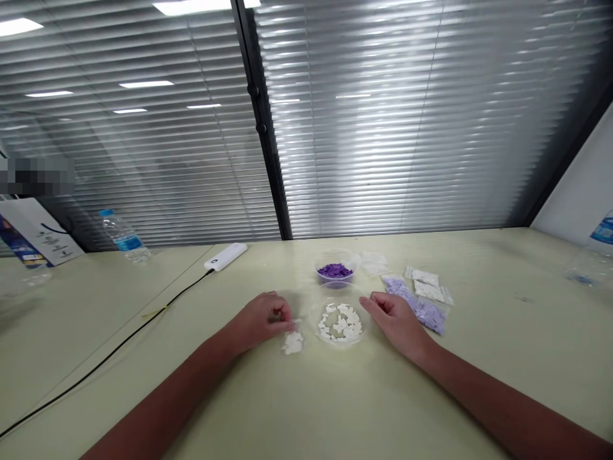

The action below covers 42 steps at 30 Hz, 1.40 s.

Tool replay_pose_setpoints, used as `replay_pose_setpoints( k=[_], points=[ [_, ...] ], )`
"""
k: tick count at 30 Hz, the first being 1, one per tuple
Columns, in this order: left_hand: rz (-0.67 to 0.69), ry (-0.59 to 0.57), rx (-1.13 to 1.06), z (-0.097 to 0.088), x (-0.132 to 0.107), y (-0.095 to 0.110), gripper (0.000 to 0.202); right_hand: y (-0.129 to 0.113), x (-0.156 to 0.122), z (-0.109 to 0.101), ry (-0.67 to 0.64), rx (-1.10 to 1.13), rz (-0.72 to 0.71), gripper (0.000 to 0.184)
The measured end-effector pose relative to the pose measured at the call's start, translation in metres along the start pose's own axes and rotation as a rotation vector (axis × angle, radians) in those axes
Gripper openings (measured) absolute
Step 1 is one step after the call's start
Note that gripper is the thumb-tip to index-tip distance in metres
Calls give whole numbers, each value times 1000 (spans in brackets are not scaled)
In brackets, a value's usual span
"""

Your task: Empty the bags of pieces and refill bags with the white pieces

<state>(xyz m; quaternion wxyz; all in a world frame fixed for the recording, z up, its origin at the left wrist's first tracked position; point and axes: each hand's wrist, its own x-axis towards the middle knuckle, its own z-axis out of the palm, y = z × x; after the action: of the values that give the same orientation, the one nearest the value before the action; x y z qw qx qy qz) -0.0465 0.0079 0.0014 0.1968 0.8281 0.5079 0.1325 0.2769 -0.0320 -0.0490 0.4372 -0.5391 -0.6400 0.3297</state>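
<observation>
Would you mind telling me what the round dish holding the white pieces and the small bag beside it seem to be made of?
The round dish looks like clear, glossy plastic, since it is see-through with bright highlights on its rim, though glass can't be ruled out. The small bag looks like thin, transparent plastic film, judging by its crinkled sheen.

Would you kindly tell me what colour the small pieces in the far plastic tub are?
The small pieces are purple; see the head view.
</observation>
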Motion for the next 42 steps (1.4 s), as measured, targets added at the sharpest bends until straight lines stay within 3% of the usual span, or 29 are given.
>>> replay_pose_setpoints(
  k=[4,7,9,12,15,18,22,27,32,36,42],
  points=[
    [24,9,-85,-7,-4,12,37,-7,-4,-6,170,-54,-129,48],
    [-16,-46,-246,-11,-10,24,40,-27,-17,-8,289,-105,-482,31],
    [-61,-152,-386,-10,-16,35,40,-44,-29,-5,259,-109,-755,17],
    [-43,-275,-575,-4,-26,53,37,-62,-46,6,164,-200,-923,5],
    [-30,-235,-707,7,-35,68,36,-67,-54,17,110,-314,-937,20],
    [-20,-191,-800,15,-40,74,38,-65,-55,20,87,-324,-871,4],
    [-62,-229,-792,15,-38,74,41,-64,-51,19,95,-273,-807,9],
    [-139,-273,-788,14,-36,73,40,-62,-52,19,110,-286,-829,4],
    [-186,-408,-897,19,-37,73,38,-61,-53,17,92,-432,-991,37],
    [-181,-491,-950,21,-35,71,33,-62,-54,17,2,-442,-1019,30],
    [-168,-481,-1035,22,-33,69,36,-58,-57,22,23,-389,-959,21]
  ],
)
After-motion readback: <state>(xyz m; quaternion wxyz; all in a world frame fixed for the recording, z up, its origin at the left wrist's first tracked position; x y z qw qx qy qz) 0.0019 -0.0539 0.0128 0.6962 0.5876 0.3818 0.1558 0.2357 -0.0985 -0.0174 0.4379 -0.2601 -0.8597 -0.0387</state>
